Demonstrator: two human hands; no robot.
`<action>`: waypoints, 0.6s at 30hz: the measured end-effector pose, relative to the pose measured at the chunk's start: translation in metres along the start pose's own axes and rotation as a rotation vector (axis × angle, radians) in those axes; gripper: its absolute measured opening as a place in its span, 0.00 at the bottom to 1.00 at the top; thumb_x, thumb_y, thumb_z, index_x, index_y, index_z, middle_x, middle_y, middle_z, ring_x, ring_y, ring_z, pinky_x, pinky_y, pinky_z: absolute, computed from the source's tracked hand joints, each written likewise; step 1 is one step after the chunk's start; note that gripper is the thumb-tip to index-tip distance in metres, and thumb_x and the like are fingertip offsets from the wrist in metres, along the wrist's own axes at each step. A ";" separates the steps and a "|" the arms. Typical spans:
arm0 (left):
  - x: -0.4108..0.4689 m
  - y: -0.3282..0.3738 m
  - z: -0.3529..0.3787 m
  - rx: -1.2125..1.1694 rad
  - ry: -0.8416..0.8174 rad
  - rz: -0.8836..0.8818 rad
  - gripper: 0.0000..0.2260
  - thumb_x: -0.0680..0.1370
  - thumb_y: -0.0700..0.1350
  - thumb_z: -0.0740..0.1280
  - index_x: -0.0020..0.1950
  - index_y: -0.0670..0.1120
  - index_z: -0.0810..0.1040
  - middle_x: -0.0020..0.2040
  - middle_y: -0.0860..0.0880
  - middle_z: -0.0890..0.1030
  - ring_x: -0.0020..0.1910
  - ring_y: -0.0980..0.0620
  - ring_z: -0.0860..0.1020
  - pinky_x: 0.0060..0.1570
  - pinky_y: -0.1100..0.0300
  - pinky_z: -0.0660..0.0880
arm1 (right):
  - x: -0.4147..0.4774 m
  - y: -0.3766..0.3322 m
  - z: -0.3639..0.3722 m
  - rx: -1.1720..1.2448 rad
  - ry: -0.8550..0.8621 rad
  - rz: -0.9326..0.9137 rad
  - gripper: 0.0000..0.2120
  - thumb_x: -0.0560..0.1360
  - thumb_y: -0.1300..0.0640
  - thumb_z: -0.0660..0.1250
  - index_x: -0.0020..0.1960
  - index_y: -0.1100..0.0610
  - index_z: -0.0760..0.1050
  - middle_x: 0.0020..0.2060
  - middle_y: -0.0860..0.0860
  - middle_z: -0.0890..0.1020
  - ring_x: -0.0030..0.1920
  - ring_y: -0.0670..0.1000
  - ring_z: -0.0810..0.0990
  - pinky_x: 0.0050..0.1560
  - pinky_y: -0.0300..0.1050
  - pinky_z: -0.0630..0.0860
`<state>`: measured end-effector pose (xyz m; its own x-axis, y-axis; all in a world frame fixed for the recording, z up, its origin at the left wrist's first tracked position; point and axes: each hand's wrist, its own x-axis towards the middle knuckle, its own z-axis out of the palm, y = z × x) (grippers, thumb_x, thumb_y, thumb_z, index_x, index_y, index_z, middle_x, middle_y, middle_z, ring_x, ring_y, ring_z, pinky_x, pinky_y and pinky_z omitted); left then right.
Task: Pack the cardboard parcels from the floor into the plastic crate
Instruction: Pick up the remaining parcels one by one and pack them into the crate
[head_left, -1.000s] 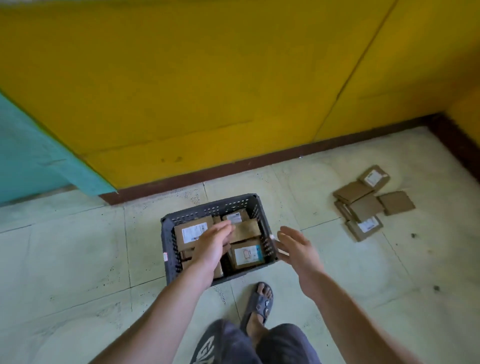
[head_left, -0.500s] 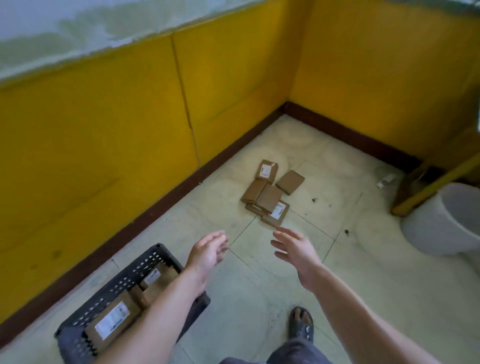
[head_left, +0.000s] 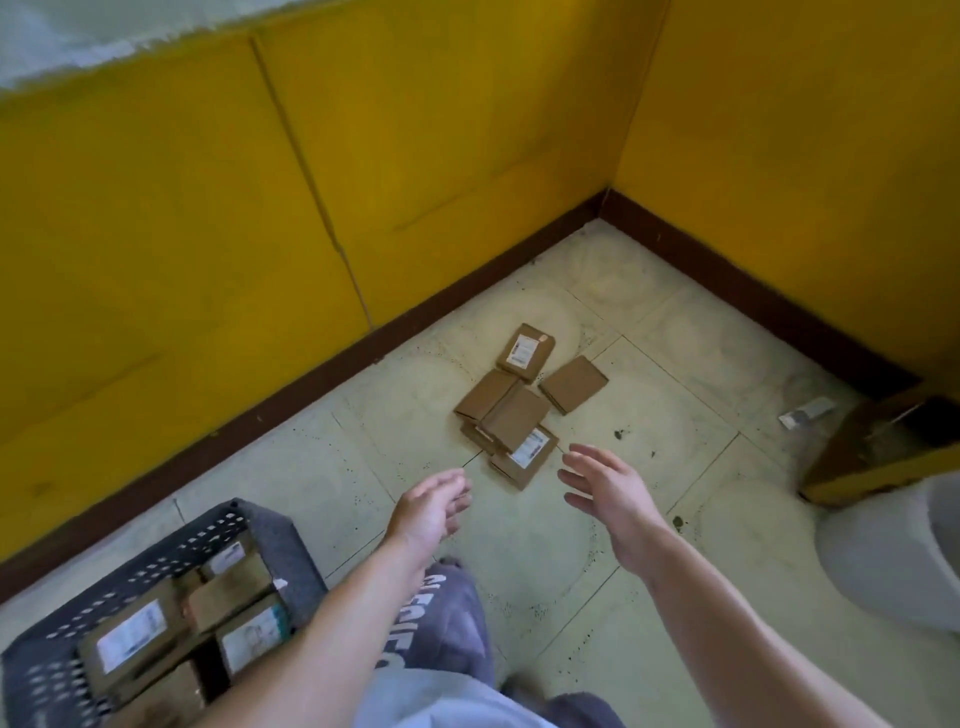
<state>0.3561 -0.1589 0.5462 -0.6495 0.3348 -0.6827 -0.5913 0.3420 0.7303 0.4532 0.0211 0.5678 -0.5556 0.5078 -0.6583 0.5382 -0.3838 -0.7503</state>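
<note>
Down by your left leg, the dark grey perforated plastic crate (head_left: 270, 525) already holds several flat brown cardboard parcels (head_left: 130, 636). At least four show, some with white labels facing up. Your left forearm hides part of the inside, so how full it is cannot be told.

Ahead of you, near the corner of the yellow walls (head_left: 467, 156), a loose pile of parcels (head_left: 514, 415) lies on the pale green tiled floor (head_left: 675, 597), well apart from the crate. It looks like about six, overlapping. A far labelled parcel (head_left: 525, 352) lies at the back, a plain parcel (head_left: 573, 384) sits just beside it on the right, and the nearest labelled parcel (head_left: 525, 457) lies at the front.

Your left hand (head_left: 431, 512) and right hand (head_left: 608, 493) both reach toward that pile, fingers loosely spread and holding nothing. Neither touches a parcel.

I would judge you roughly halfway: one batch is packed, and this whole pile is left, probably more than one armful.
</note>
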 end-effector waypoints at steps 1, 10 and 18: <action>0.014 0.006 0.006 -0.025 0.014 -0.010 0.13 0.82 0.44 0.60 0.65 0.46 0.76 0.59 0.48 0.81 0.58 0.51 0.79 0.56 0.57 0.76 | 0.017 -0.010 -0.001 -0.015 -0.012 0.002 0.16 0.80 0.56 0.62 0.67 0.55 0.72 0.59 0.51 0.80 0.58 0.49 0.79 0.59 0.45 0.75; 0.166 0.069 0.035 -0.134 0.104 -0.138 0.11 0.82 0.43 0.61 0.62 0.47 0.76 0.56 0.50 0.81 0.56 0.52 0.79 0.54 0.58 0.77 | 0.176 -0.097 0.013 -0.219 -0.053 0.103 0.13 0.81 0.57 0.62 0.65 0.55 0.73 0.55 0.51 0.80 0.57 0.50 0.79 0.57 0.43 0.75; 0.275 0.086 0.050 -0.197 0.171 -0.275 0.10 0.82 0.44 0.60 0.61 0.46 0.77 0.57 0.49 0.82 0.55 0.51 0.80 0.57 0.55 0.76 | 0.303 -0.123 0.022 -0.377 -0.119 0.213 0.15 0.81 0.57 0.62 0.67 0.56 0.72 0.60 0.53 0.78 0.61 0.52 0.77 0.59 0.44 0.75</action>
<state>0.1505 0.0062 0.4202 -0.5139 0.0972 -0.8523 -0.8246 0.2178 0.5220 0.2050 0.2056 0.4590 -0.4647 0.3477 -0.8144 0.8295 -0.1508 -0.5377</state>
